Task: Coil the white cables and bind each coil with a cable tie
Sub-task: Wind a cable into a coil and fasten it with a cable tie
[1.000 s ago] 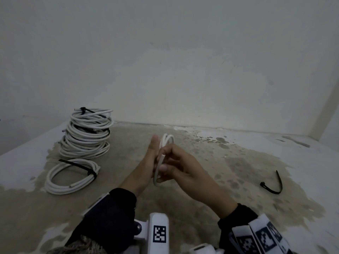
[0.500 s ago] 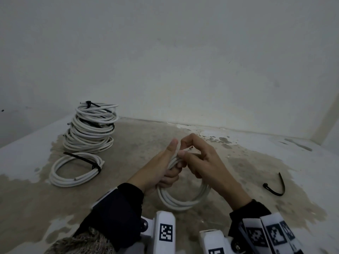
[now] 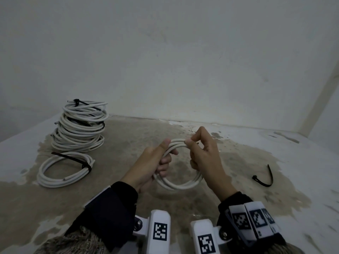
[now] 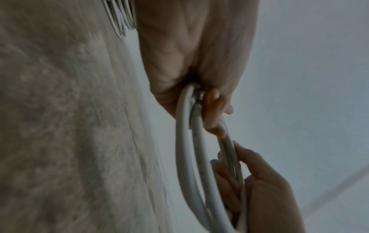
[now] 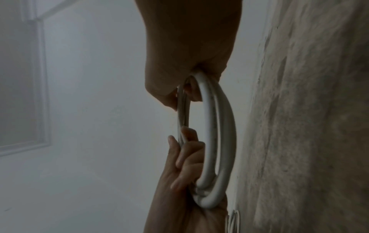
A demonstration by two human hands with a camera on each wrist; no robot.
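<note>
Both hands hold one small coil of white cable (image 3: 180, 184) above the stained floor. My left hand (image 3: 157, 162) grips the coil's left side, thumb laid along the top strands. My right hand (image 3: 200, 153) pinches the top of the coil between thumb and fingers. The left wrist view shows the coil (image 4: 187, 141) running out of the left palm to the right hand's fingers (image 4: 257, 159). In the right wrist view the loop (image 5: 217, 141) hangs between the two hands. A loose black cable tie (image 3: 265, 177) lies on the floor to the right.
A stack of bound white coils (image 3: 82, 125) stands at the back left, with one more bound coil (image 3: 64, 169) flat in front of it. White walls (image 3: 183, 61) close the space behind and to the right.
The coil has turned from edge-on to a wide open loop. The hands have drawn apart, the right hand sliding to the top right of the coil.
</note>
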